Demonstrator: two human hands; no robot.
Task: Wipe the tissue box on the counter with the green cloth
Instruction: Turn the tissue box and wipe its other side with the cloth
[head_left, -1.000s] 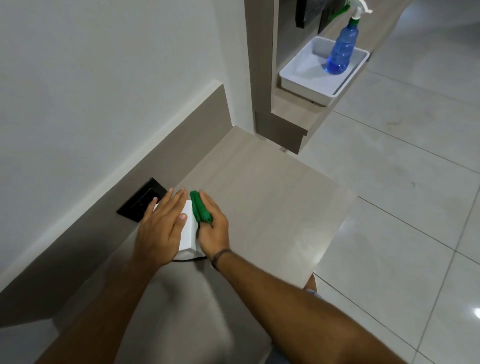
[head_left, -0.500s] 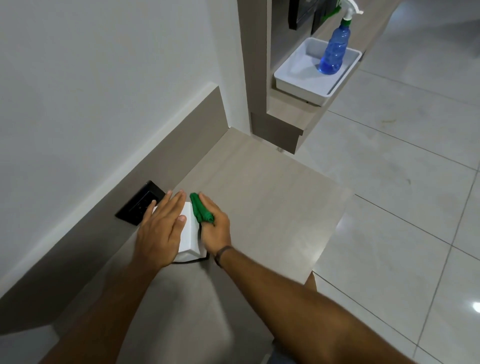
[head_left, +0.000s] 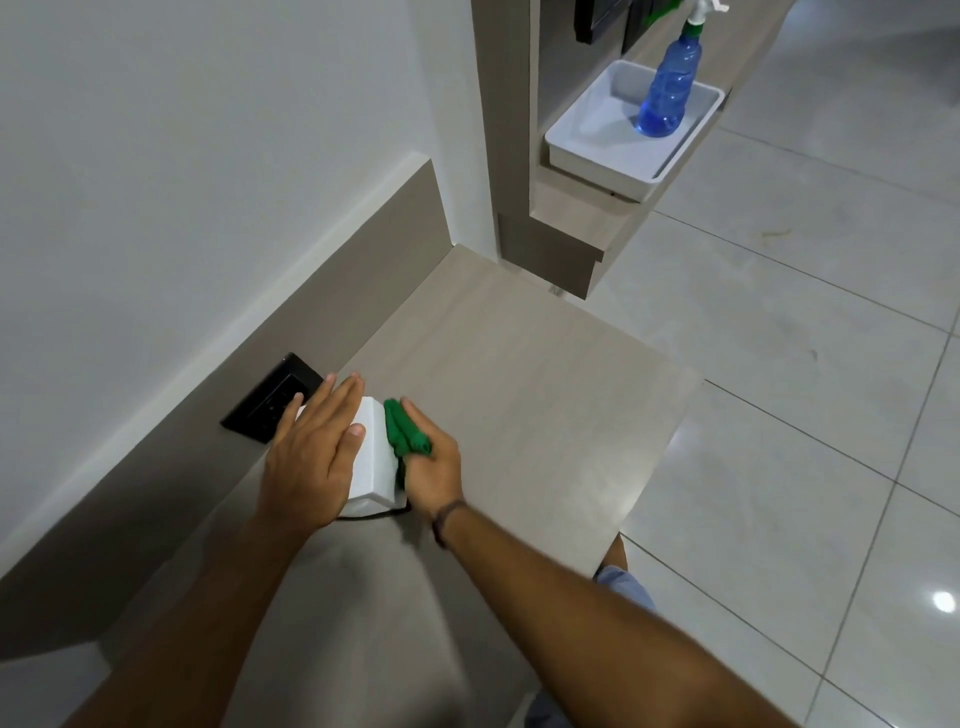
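A white tissue box (head_left: 373, 457) stands on the wood-grain counter (head_left: 519, 395) close to the back panel. My left hand (head_left: 311, 457) lies flat on the box's top with fingers spread, covering most of it. My right hand (head_left: 431, 467) presses a bunched green cloth (head_left: 405, 431) against the box's right side; only part of the cloth shows between my fingers and the box.
A black socket plate (head_left: 270, 397) sits in the back panel just left of the box. Farther back, a ledge holds a white tray (head_left: 592, 150) with a blue spray bottle (head_left: 667, 93). The counter's right edge drops to a tiled floor (head_left: 779, 415).
My hands and the box stay in nearly the same pose. The right hand with the cloth has slid slightly along the box's right side, and my view has shifted a little.
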